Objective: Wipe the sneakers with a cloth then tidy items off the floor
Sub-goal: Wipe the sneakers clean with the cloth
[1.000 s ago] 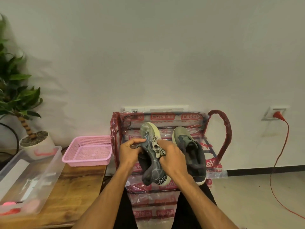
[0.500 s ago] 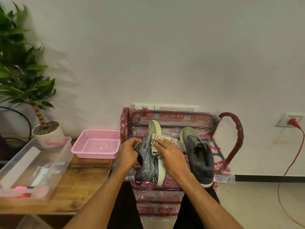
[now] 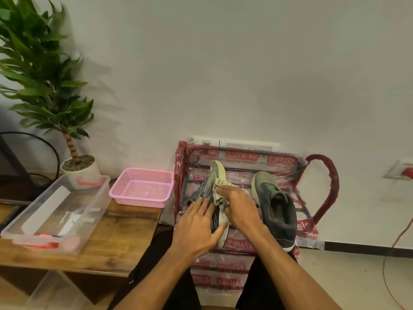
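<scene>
I'm bracing the sneaker on its side on the rack with my left hand, fingers flat, thumb at the sole. My right hand is gripping the bunched cloth against it, and I'm aiming for short, firm strokes toward the toe.

Straightened the fingers of the left hand: before curled round the sneaker with the thumb on top, now laid flat along its side, pointing to 12 o'clock, thumb against the pale sole. Turned the sneaker from its slant toward 5 o'clock of one second ago to nearly upright, toe at 12 o'clock. Carried the cloth with the right hand from the middle of the sole up toward the toe; spread out half a second ago, now bunched under the right fingers. Swung the view toward 9 o'clock, so shows more of the plant.
</scene>
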Demonstrator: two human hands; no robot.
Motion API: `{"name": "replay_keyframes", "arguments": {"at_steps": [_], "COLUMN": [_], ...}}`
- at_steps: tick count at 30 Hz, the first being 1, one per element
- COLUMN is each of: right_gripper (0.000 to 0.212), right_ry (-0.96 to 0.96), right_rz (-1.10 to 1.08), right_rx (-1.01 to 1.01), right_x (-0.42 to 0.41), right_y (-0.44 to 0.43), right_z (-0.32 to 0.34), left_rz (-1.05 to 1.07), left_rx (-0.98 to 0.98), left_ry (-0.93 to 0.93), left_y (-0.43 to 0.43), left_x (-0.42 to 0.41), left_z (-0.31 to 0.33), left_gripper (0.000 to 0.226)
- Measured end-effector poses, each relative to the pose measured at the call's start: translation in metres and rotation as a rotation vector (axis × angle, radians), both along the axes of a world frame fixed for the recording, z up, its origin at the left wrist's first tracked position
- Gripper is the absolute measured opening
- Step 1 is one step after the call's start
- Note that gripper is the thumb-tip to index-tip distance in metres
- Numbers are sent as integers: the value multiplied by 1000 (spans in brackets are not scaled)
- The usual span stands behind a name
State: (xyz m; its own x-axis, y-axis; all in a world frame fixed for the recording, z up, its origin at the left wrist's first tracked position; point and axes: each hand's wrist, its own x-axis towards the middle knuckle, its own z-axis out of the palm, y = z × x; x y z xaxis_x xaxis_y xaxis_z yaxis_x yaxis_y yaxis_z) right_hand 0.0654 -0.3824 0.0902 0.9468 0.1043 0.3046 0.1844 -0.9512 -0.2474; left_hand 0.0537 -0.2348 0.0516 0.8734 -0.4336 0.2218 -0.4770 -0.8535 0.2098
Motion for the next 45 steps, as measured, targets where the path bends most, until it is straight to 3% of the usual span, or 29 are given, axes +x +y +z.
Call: {"name": "replay_keyframes", "arguments": {"at_steps": [6, 10, 13, 16, 21, 26, 29, 31, 36, 40, 42, 45], "right_gripper": [49, 45, 45, 34, 27, 26, 25, 23, 32, 25, 26, 26], "right_ry": [-159, -190, -176, -153, -109, -82, -37, -61, -95, -144, -149, -153], "right_rz": [167, 434, 384, 291, 543, 383, 530, 618, 359, 553, 621, 495], "right_rx": [-111, -382, -512, -498, -443, -523, -425, -482, -617, -489, -519, -639], "right_x": [19, 33, 44, 51, 51, 68, 60, 57, 72, 57, 51, 61], "right_y": [3, -6, -20, -15, -12, -24, -4, -3, -29, -12, -13, -31], "right_z": [5, -11, -9, -4, -7, 2, 0, -2, 2, -3, -5, -1], "left_rz": [-14, -19, -45, -75, -101, -113, -103, -92, -107, -98, -93, -106], "left_rx": [91, 85, 65, 68, 70, 113, 111, 107, 129, 89, 67, 68], "left_ry": [45, 12, -7, 28, 52, 67, 54, 55, 119, 87, 71, 86], "left_y": [-10, -16, -18, -15, -14, -15, -18, -19, -20, -20, -20, -20], "left_x": [-6, -15, -19, -13, -11, -9, -11, -12, -13, -12, -12, -13], "left_z": [3, -4, -8, -5, 0, 1, 1, 1, 1, 2, 1, 3], "left_gripper": [93, 82, 77, 71, 69, 68, 67, 66, 65, 65, 64, 66]}}
